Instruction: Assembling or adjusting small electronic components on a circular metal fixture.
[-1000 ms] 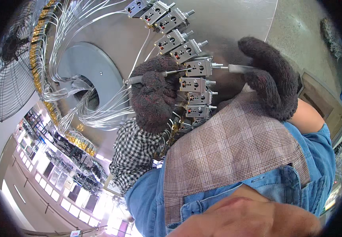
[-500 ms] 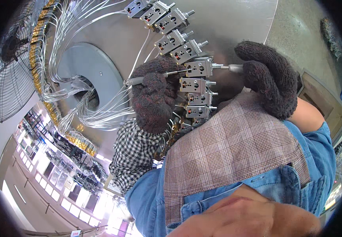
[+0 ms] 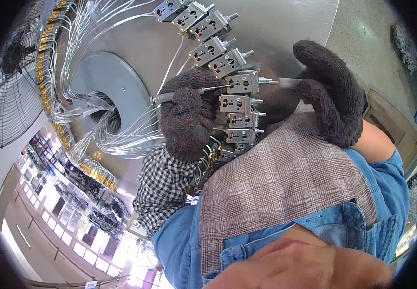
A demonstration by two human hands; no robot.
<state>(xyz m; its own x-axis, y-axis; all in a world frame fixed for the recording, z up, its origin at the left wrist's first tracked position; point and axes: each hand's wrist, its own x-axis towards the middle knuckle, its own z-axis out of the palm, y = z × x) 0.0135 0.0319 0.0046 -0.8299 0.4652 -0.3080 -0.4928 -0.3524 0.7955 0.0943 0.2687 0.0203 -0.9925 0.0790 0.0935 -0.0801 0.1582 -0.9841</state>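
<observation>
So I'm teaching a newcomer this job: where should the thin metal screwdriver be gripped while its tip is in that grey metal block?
Probably by the thin metal screwdriver's thicker handle end, from the left: the shaft lies level, tip rightward in the grey metal block. The left gloved hand wraps it there.

Just the one view here, a fisheye cam worn on the person's head, left one of a side-by-side pair. It's looking down along the chest at the hands, super close: the denim shirt [image 3: 285,250] and plaid sleeve [image 3: 285,183] fill the lower half. Both gloved hands sit about mid-frame, left hand [image 3: 189,120] and right hand [image 3: 333,101], right up against a curved row of metal blocks [image 3: 228,62]. Edges bend hard, with a fan [image 3: 6,91] warped at the left rim.
</observation>
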